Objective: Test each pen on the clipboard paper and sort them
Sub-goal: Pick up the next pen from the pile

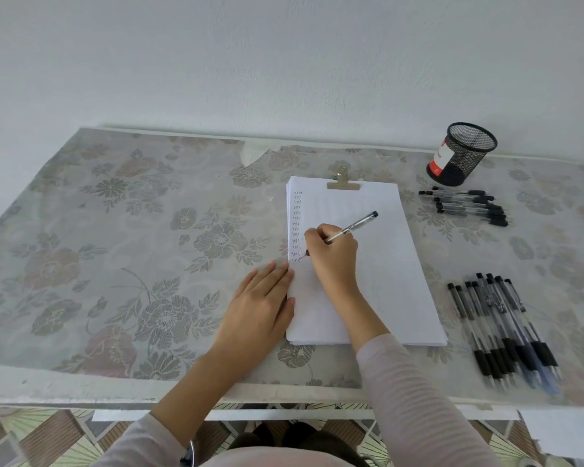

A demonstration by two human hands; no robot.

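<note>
I grip a clear-barrelled pen [351,228] in my right hand [332,254], fingers curled round its lower barrel. Its tip touches the clipboard paper [378,281] at the foot of a column of small written marks [296,227] running down the sheet's left margin, and its black cap end tilts up toward the far right. The paper sits under a metal clip [343,184] at its far edge, right of the tabletop's middle. My left hand [262,301] lies flat with straight fingers, holding nothing; its fingertips press on the paper's left edge just below the pen tip.

A row of black-capped pens [466,207] lies side by side near the far right corner of the tabletop [115,230]. A larger bunch of pens [506,332] lies toward the near right corner, grips pointing at the front edge. A black mesh pen cup [461,155] stands at the far edge, just beyond the row. A floral cloth [169,315] covers the top.
</note>
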